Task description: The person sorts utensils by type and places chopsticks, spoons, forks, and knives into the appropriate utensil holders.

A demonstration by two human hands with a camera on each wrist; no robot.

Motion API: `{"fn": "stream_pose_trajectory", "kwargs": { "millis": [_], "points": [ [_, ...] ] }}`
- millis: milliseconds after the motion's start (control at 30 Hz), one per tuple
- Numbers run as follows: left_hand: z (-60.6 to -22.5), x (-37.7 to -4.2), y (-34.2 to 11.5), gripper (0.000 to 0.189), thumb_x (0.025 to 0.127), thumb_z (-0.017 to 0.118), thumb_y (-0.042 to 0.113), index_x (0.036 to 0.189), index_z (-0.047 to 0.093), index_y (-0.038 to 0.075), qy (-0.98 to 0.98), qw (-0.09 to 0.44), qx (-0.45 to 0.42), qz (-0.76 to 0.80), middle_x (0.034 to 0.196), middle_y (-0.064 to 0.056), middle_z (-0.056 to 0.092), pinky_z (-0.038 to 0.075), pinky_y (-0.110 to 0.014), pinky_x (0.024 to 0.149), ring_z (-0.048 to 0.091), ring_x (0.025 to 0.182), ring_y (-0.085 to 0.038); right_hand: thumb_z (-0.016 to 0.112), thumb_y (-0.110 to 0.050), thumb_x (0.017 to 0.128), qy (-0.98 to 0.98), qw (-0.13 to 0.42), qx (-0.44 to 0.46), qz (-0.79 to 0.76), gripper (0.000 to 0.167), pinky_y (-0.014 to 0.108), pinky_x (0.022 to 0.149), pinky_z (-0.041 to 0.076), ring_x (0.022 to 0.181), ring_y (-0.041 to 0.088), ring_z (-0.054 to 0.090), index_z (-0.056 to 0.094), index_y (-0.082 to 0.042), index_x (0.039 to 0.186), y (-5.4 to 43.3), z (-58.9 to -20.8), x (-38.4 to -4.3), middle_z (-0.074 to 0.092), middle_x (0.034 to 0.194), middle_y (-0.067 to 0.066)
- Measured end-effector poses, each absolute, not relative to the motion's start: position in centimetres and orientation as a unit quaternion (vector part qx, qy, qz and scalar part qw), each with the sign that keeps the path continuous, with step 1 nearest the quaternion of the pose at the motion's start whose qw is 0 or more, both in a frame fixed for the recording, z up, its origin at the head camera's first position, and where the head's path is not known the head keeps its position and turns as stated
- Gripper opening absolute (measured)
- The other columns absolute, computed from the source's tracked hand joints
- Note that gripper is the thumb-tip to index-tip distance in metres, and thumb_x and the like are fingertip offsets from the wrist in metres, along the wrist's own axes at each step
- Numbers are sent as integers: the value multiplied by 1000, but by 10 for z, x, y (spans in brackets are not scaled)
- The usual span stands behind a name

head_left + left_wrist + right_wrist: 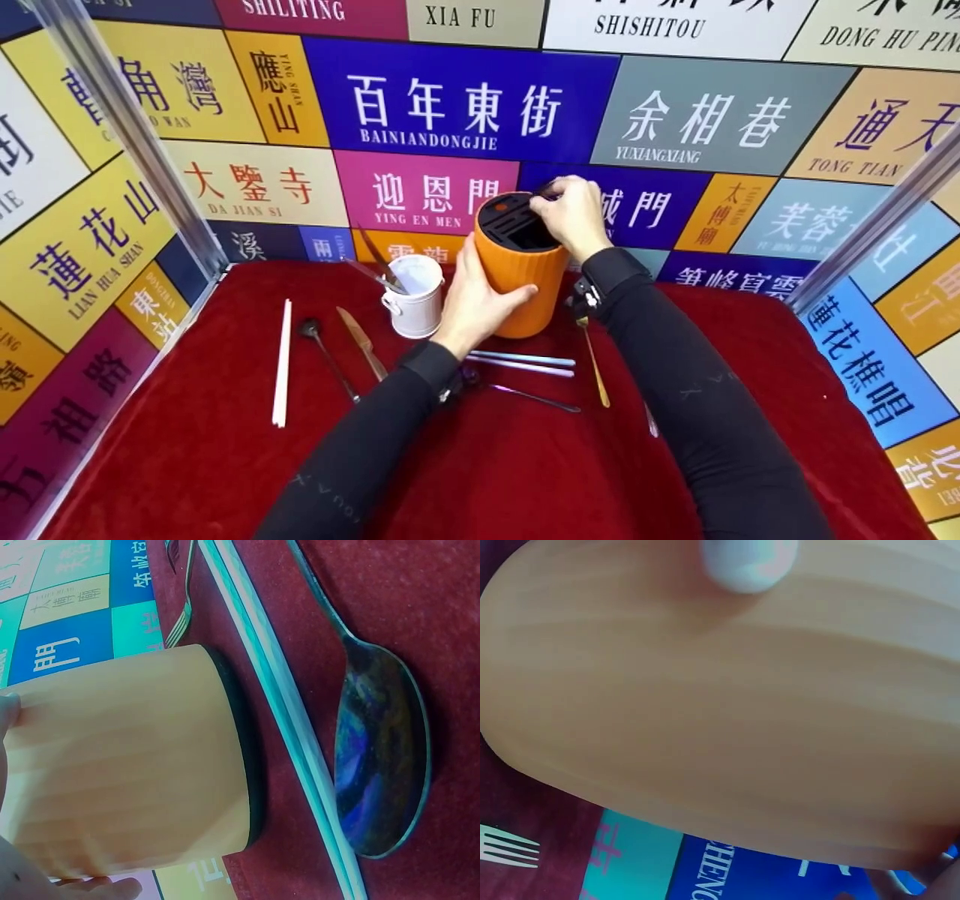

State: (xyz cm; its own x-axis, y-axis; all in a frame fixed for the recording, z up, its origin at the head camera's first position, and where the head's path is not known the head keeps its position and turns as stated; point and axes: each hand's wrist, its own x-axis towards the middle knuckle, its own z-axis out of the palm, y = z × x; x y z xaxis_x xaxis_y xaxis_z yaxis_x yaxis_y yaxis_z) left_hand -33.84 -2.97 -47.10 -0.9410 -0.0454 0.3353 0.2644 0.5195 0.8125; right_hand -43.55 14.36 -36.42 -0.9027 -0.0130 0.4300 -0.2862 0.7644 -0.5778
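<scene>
I see a person's left hand point(484, 300) clasping an orange holder point(521, 281), thumb across its front and fingers along its side; the holder is near the middle of the far edge of the red tabletop point(187, 382); the right hand point(574, 217) bends over the holder's rim, fingertips at the black slotted top point(499, 219), though I cannot tell whether they pinch anything; the hands work apart, one low, one high.

Just beside the left hand, toward the far edge, stands a white pail point(417, 311) with dark-looking utensils point(379, 259) leaning in it; toward the left edge lie white chopsticks point(282, 364), then a dark spoon point(328, 356) and a knife point(361, 341); on the near side of the holder lie pale chopsticks point(525, 364) and a shiny spoon point(382, 750), the two touching or nearly so; a gold-coloured fork point(596, 371) lies toward the right edge, near the right sleeve point(690, 390).
</scene>
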Motion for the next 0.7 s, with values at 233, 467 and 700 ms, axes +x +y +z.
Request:
{"fn": "stream_pose_trajectory", "kwargs": {
  "millis": [233,467,700],
  "points": [
    [-470,-337,-30,130,81,93,60,176,17,14,-862,153,-59,-481,174,-9,37,42,-40,131,53,152,-26,75,-22,95,-927,165,51,334,23,44,112,56,127,31,74,88,-8,109,150,-357,-425,82,129,13],
    [-468,-335,-30,129,82,92,62,176,17,14,-866,149,-56,-474,174,-10,37,42,-40,132,52,152,-26,72,-21,98,-927,171,65,327,22,44,97,58,107,31,76,86,-7,107,158,-353,-412,84,113,13],
    [-468,-336,-33,129,82,93,61,176,16,15,-867,148,-67,-472,169,-11,41,44,-41,131,54,149,-27,70,-21,96,-912,200,98,344,20,38,90,55,98,27,73,84,-8,103,166,-342,-395,82,108,12]
  ]
}}
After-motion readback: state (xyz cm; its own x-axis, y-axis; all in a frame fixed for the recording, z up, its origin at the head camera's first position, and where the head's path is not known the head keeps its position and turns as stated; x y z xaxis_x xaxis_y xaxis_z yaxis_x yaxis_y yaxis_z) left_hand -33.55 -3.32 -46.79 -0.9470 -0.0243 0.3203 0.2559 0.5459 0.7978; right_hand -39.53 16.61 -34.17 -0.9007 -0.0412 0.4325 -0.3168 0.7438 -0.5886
